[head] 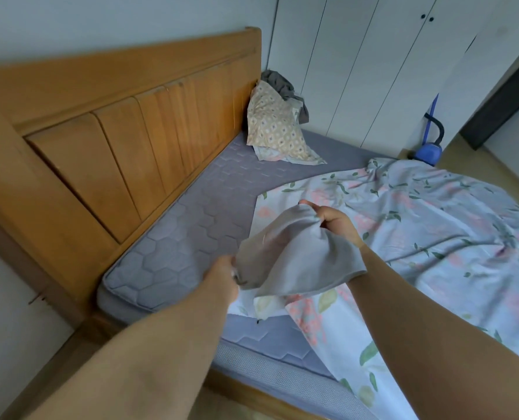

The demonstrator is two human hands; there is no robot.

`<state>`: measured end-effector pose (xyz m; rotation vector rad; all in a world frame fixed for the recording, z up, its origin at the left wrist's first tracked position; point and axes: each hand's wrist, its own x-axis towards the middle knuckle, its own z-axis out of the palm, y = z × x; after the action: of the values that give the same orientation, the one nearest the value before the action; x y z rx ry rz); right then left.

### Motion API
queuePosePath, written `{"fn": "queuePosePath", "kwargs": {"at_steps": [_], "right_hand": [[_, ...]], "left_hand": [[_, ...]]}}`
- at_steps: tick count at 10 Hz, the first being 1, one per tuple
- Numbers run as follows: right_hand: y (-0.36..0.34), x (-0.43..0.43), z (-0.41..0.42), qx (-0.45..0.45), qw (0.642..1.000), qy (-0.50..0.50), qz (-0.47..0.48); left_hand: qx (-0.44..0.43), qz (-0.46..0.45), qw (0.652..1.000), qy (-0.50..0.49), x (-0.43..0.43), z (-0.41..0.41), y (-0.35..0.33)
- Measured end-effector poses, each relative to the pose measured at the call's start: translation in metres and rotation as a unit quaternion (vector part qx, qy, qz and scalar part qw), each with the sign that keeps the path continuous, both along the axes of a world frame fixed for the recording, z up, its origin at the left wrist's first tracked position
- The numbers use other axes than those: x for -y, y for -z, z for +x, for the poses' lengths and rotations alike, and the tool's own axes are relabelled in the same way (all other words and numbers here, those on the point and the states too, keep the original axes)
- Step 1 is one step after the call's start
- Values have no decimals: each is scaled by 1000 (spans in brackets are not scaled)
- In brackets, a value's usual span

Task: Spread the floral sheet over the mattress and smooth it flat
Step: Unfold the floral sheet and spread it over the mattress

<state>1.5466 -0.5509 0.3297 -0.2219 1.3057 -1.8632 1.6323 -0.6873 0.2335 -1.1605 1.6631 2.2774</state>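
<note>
**Both hands lift a corner of the floral sheet above a half-bare mattress.**

The right hand pinches a bunched fold in curled fingers. The left hand grips the edge nearer the headboard, its fingers mostly hidden by cloth. The sheet lies rumpled over the right side, leaving the mattress bare on the left and far end by the pillow. The likely risk: the turned-over corner lands folded under, or a hard tug drags the far side askew.

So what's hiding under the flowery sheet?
The grey quilted mattress shows bare beside the headboard. Farther along, the floral sheet covers it, so anything else underneath is hidden.
</note>
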Motion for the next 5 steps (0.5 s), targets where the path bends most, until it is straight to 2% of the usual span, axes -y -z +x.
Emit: {"fn": "queuePosePath", "kwargs": {"at_steps": [1,2,3,4,5], "right_hand": [[8,3,7,-122,960,-81,239],[15,10,24,-184,784,-337,487],[17,27,28,-227,782,-286,505],[17,53,25,-302,835,-106,448],[13,82,26,-433,786,-7,441]], "left_hand": [[-59,-36,998,12,57,-23,-6],[-65,-57,996,-32,88,-28,-45],[-46,-256,958,123,107,-17,-84],[-57,-380,891,242,118,-3,-112],[-44,-439,835,329,127,20,-128]]}}
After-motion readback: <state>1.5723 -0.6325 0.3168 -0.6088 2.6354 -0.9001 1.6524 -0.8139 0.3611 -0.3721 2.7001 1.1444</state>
